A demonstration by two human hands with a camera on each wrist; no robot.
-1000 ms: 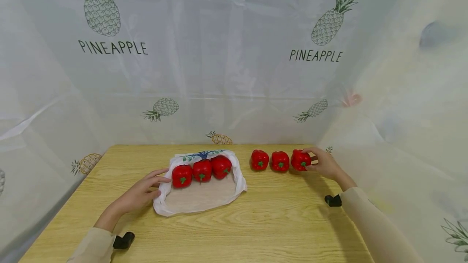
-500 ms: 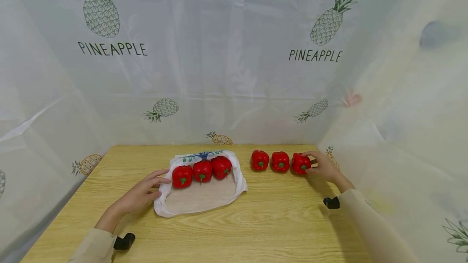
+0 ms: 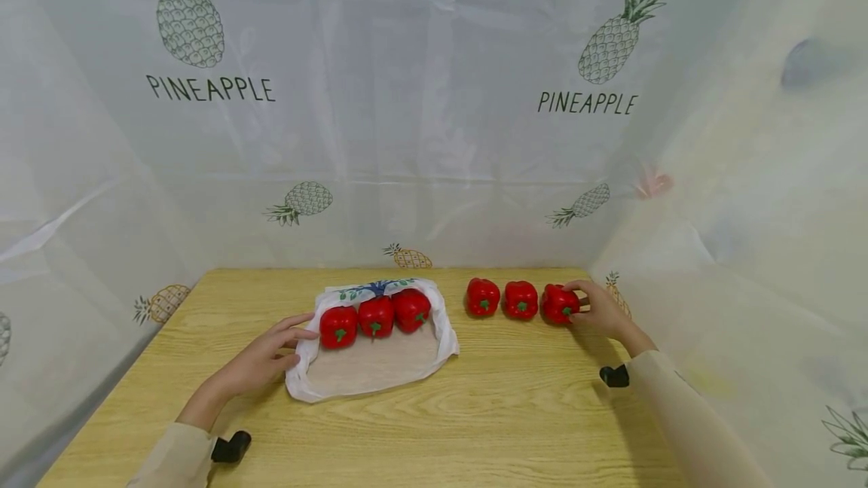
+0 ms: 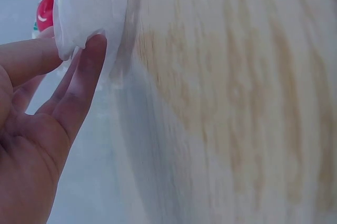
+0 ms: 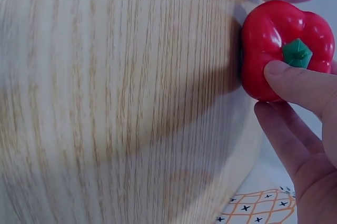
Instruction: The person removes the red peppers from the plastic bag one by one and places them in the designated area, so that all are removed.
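At the right end of a row of red bell peppers, my right hand point(image 3: 602, 309) holds the last bell pepper point(image 3: 559, 305) by its side. The right wrist view has the thumb on this pepper point(image 5: 287, 50) beside its green stem, with fingers at its lower side. My left hand point(image 3: 261, 360) pinches the left rim of a white bag point(image 3: 444, 337), its opening rolled back. White bag material point(image 4: 92, 8) lies between the thumb and fingers in the left wrist view. Inside the bag, three red bell peppers point(image 3: 375, 317) sit along the back.
Two more red bell peppers, one nearer the bag point(image 3: 482, 297) and one in the middle point(image 3: 521, 300), stand left of the held one. All rest on a wood-grain table point(image 3: 475, 420). A pineapple-print sheet point(image 3: 407, 134) hangs behind and at both sides.
My right hand has lowered its bell pepper slightly toward me, level with the row, and keeps hold of it. The left hand and the bag stay in place.
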